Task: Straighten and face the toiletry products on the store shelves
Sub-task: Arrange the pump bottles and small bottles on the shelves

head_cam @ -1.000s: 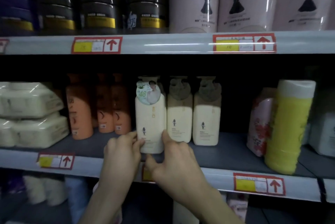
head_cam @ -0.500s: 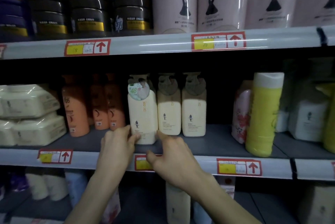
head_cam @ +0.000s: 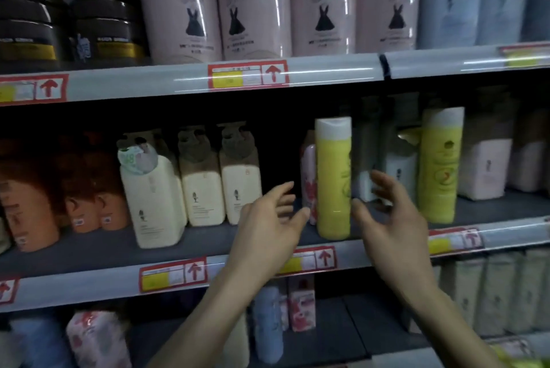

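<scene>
Hands, two, both mine: left hand point(head_cam: 268, 227) and right hand point(head_cam: 390, 218), raised in front of the middle shelf point(head_cam: 89, 287), fingers spread wide and loosely bent, holding nothing. Between them, yellow bottle point(head_cam: 333, 183) with white cap, upright near the shelf's front edge, just off centre toward 3 o'clock. My left hand is at its 9 o'clock and my right at its 3 o'clock; whether either touches it I cannot tell. Pink floral bottle point(head_cam: 308, 177), just beside and behind it at 9 o'clock, my left thumb tip close to its base. Cream pump bottles point(head_cam: 202, 189), three in a row farther toward 9 o'clock, the leftmost set forward and bearing a round sticker. Second yellow bottle point(head_cam: 440, 165), at 3 o'clock, farther back. Pink canisters point(head_cam: 178, 13), top shelf, 12 o'clock.
</scene>
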Demonstrator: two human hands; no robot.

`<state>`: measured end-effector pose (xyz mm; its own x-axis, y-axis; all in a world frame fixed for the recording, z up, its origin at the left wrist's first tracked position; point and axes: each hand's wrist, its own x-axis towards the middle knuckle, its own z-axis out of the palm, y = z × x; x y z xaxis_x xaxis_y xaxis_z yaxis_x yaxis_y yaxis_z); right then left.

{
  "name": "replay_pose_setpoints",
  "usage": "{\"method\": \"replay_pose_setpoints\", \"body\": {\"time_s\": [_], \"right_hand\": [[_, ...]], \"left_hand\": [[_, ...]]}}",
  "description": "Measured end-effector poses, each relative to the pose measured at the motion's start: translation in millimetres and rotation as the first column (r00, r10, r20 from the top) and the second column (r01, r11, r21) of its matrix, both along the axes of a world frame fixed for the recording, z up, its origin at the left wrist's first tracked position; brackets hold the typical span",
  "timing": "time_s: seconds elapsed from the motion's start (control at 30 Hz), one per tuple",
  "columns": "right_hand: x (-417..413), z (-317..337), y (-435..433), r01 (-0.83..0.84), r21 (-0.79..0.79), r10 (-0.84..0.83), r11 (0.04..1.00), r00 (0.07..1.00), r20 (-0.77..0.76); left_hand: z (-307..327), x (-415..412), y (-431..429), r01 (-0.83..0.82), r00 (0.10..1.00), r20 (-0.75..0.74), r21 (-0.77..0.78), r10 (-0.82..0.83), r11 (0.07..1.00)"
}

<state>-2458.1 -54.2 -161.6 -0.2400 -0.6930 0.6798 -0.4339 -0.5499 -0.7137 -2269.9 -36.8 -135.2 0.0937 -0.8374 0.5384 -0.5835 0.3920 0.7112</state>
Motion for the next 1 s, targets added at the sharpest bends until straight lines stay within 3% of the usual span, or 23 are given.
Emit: {"method": "replay_pose_setpoints", "body": {"time_s": [0.17, 0.4, 0.47, 0.53, 0.6, 0.67, 0.83, 0.9, 1.0], "right_hand": [[-10.0, -7.4, -18.6, -0.052, 0.228, 0.100, 0.972, 0.973, -0.206], [-19.8, -18.8, -19.7, -0.111, 0.175, 0.166, 0.978, 0.926, -0.340], [-28.8, -21.6, -21.7, -0.028, 0.120, 0.061, 0.992, 0.956, -0.286], [-44.9, -16.8, -20.0, 0.081, 0.014, -0.079, 0.997, 0.991, -0.105], [-66.6, -7.9, -21.8, 0.244, -0.140, -0.233, 0.960, 0.968, 0.090], [-93.9, -0.7, -37.6, 0.388, -0.183, -0.368, 0.903, 0.920, 0.137], [-124.0, 4.7, -80.5, 0.303, 0.255, -0.303, 0.918, 0.952, -0.044], [-124.8, 4.1, -85.7, 0.311, 0.279, -0.295, 0.909, 0.951, -0.098], [-123.8, 2.8, -82.1, 0.303, 0.232, -0.297, 0.924, 0.953, -0.064]], "left_hand": [[6.3, -37.7, -20.1, 0.026, 1.000, 0.007, 0.020, -0.026, 0.999], [-1.5, -54.5, -34.9, -0.085, 0.993, 0.088, 0.007, 0.084, 0.996], [-1.8, -58.8, -37.1, -0.142, 0.981, 0.130, -0.015, 0.142, 0.990], [-0.9, -60.8, -38.9, -0.168, 0.977, 0.127, -0.020, 0.170, 0.986], [-1.0, -61.0, -40.5, -0.164, 0.981, 0.102, -0.024, 0.166, 0.986], [-4.0, -61.1, -39.3, -0.132, 0.989, 0.067, -0.048, 0.135, 0.990], [-4.3, -58.4, -30.2, -0.071, 0.997, -0.011, -0.132, 0.070, 0.989], [2.1, -52.4, -27.7, -0.074, 0.997, -0.026, -0.153, 0.070, 0.985], [8.2, -40.8, -22.5, -0.092, 0.995, -0.047, -0.164, 0.085, 0.982]]}}
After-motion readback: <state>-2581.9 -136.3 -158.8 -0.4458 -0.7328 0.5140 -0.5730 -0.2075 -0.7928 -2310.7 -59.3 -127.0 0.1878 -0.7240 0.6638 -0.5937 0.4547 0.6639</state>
